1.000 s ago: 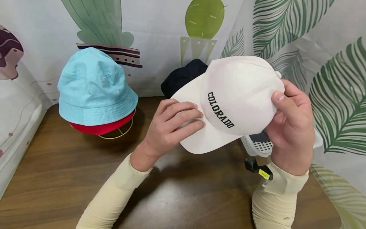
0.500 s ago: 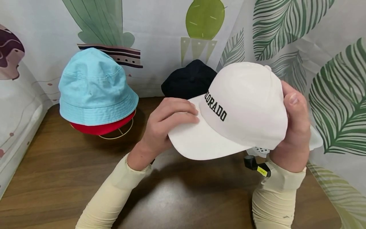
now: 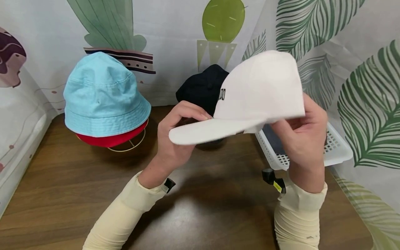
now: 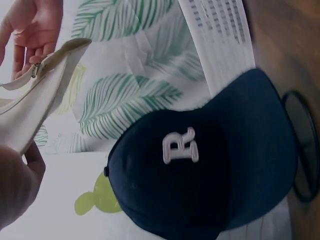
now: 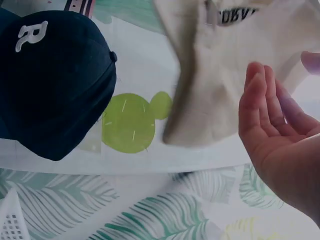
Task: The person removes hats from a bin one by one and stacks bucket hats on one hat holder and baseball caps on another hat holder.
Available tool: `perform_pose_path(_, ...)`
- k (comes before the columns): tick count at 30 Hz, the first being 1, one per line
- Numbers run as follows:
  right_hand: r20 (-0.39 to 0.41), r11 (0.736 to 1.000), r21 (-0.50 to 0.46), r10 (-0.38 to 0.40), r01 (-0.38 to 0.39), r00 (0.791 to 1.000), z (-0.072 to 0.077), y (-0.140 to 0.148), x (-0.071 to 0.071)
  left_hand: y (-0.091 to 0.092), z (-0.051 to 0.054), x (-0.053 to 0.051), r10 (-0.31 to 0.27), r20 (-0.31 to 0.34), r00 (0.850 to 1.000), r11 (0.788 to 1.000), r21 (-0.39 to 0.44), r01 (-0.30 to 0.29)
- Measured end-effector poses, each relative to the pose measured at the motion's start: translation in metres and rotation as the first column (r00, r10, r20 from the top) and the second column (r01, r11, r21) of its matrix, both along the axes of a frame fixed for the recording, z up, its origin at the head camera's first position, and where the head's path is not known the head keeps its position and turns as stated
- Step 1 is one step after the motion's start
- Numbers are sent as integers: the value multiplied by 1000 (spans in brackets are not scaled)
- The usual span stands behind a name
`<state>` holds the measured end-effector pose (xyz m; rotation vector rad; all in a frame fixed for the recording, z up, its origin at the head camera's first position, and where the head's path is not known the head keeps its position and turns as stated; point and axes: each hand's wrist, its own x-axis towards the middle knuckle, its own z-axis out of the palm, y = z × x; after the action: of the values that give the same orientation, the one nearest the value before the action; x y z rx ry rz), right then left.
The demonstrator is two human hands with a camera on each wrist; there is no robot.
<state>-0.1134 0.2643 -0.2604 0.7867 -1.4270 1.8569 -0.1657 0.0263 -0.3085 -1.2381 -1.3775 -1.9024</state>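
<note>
Between my hands is a white baseball cap (image 3: 262,86), its brim toward the left and the underside of its back edge turned to the right. My left hand (image 3: 170,149) pinches the brim, thumb below and fingers above. At the back edge of the cap is my right hand (image 3: 307,149); in the right wrist view its fingers (image 5: 265,105) lie extended and loosely bent beside the cap's inside. The left wrist view shows the back strap buckle (image 4: 35,70) close to the right fingertips. Part of the black lettering is visible inside and on the front.
Behind the white cap, a dark navy cap (image 4: 165,185) with a white R sits on a stand with a black ring base (image 4: 310,145). A light blue bucket hat (image 3: 103,93) over a red hat (image 3: 115,138) rests on a gold wire stand. At right lies a white basket (image 3: 337,149) holding dark fabric.
The white cap has been turned and tilted, so its brim now shows nearly edge-on and most of COLORADO is out of sight. My right hand has shifted from its crown to its back edge.
</note>
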Motion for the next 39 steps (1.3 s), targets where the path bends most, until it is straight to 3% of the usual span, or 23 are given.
perform_pose_path(3, -17, 988, 132, -72, 74, 997, 3, -8, 4, 0, -3, 0, 40, 86, 996, 999, -13, -39)
perform_pose_path(6, -70, 941, 273, -190, 202, 979, 5, -18, 7, 0, -5, 2, 106, 158, 982, 994, -44, -100)
perform_pose_path(10, -172, 817, 421, -354, 394, 919, 2, -34, 10, 3, -6, 7, 184, 215, 959, 982, -72, -172)
perform_pose_path(14, -282, 683, 487, -467, 545, 838, -6, -49, 10, 7, -6, 12, 237, 250, 939, 971, -77, -224)
perform_pose_path(18, -353, 597, 487, -534, 638, 768, -14, -60, 9, 9, -5, 16, 256, 253, 933, 967, -64, -248)
perform_pose_path(21, -368, 570, 477, -562, 669, 741, -18, -65, 8, 10, -5, 18, 260, 231, 937, 966, -61, -253)
perform_pose_path(26, -367, 552, 476, -583, 685, 725, -22, -69, 7, 11, -6, 20, 263, 193, 945, 965, -60, -256)
perform_pose_path(30, -350, 534, 459, -626, 710, 697, -23, -70, 7, 12, -5, 19, 273, 166, 948, 962, -45, -270)
perform_pose_path(34, -324, 536, 441, -653, 720, 684, -24, -69, 6, 10, -4, 17, 317, 151, 936, 948, -44, -314)
perform_pose_path(39, -276, 561, 434, -663, 706, 696, -24, -66, 4, 5, -2, 14, 337, 142, 931, 941, -45, -334)
